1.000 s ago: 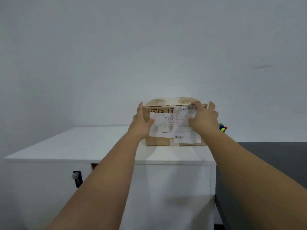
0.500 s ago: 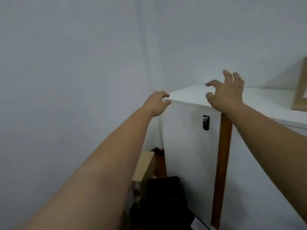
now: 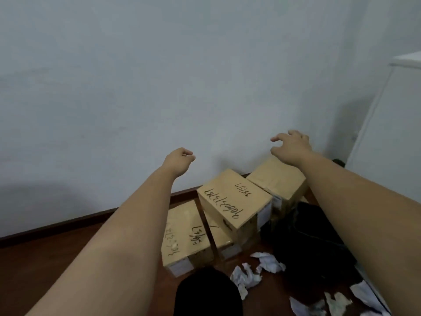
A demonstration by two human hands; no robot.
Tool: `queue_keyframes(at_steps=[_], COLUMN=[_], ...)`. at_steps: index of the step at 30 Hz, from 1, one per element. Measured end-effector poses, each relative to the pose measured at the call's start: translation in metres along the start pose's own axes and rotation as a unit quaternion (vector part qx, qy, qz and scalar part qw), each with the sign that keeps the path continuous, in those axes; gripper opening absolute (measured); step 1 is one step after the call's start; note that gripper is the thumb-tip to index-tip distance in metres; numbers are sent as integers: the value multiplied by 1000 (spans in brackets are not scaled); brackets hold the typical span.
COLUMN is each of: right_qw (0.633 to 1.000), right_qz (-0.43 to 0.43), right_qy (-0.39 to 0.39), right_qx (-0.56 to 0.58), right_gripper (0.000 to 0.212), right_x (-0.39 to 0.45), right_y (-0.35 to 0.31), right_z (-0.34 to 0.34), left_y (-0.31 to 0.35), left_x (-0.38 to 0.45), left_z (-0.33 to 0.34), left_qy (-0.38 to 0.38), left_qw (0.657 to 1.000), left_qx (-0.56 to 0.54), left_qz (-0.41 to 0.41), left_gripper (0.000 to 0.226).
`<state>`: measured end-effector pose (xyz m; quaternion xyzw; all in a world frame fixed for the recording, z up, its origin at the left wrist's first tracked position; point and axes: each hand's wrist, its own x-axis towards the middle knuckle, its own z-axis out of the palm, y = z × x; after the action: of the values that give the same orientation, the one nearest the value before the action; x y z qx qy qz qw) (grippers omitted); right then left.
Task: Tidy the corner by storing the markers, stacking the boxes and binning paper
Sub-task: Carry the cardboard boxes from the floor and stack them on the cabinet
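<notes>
Several cardboard boxes sit on the dark wood floor against the wall. A tall box with handwritten numbers stands in the middle, with a low box to its left and another box behind it to the right. Crumpled white paper lies on the floor in front of them, more paper at the lower right. My left hand hovers above the boxes, fingers curled, holding nothing. My right hand hangs over the right box with fingers spread and bent, empty.
A black bag lies on the floor right of the boxes. A dark rounded object fills the bottom centre. The white cabinet stands at the right edge. The grey wall runs behind the boxes.
The view swung left and down from the cabinet top to the floor corner. Both hands let go of the labelled box on the cabinet and now hover empty above the floor boxes.
</notes>
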<state>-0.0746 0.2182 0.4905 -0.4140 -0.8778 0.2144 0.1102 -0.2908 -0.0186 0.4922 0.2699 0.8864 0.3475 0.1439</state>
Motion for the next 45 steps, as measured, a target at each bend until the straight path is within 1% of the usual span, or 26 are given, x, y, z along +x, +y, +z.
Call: queue_keyframes(at_steps=[4,9,11,14,17,19,20,22,23,25,27,28,30,32,34,36,37,39,42,45], right_qw=[997,987,981,973,960,949,942,933,930,925,921,921,910,893,880,860,851,830,801,784], right_qz=[24,96,127,165,206,230,237,242,244,245,242,242,258,278,294,313,316,312,311,293], right_qy=[-78,-130,-144,-156,-166,-173,-179,-185,-183,-172,-168,-171,-205,-249,-259,-235,-210,-169,-143,-125], right_qx=[-8,3,13,44,85,133,156,190,207,235,253,254,250,252,269,326,362,431,491,532], right_gripper=[52,55,57,57,58,62,64,66,64,62,61,64,76,75,73,70,69,65,62,57], right_x=[28,50,58,70,79,88,91,98,100,103,108,108,107,97,80,63,56,47,42,40], right_y=[3,28,42,63,80,96,104,120,123,125,125,124,121,115,105,96,90,77,54,30], right_z=[71,141,165,201,232,253,262,278,282,284,285,284,288,294,299,308,310,308,293,260], left_y=[-51,-82,-90,-104,-124,-130,-132,-137,-140,-144,-150,-154,-162,-175,-184,-186,-185,-184,-170,-145], left_x=[16,31,32,29,28,27,27,28,29,33,35,35,32,30,29,30,31,32,36,45], left_z=[44,119,150,195,233,250,256,268,273,279,283,283,279,277,273,265,261,251,225,192], left_qy=[-44,-107,-124,-158,-169,-168,-166,-164,-165,-177,-186,-185,-169,-152,-125,-82,-53,7,79,116], left_qw=[998,990,985,969,947,926,914,901,902,903,895,892,893,894,881,862,861,867,870,868], left_qx=[-14,-42,-60,-104,-153,-190,-209,-239,-244,-252,-262,-263,-255,-250,-276,-307,-313,-322,-333,-372], left_qz=[-46,-84,-104,-160,-226,-281,-305,-322,-316,-300,-309,-317,-332,-339,-363,-395,-397,-381,-356,-308], left_gripper=[33,31,33,41,51,47,40,27,24,30,34,35,40,45,44,52,59,68,79,75])
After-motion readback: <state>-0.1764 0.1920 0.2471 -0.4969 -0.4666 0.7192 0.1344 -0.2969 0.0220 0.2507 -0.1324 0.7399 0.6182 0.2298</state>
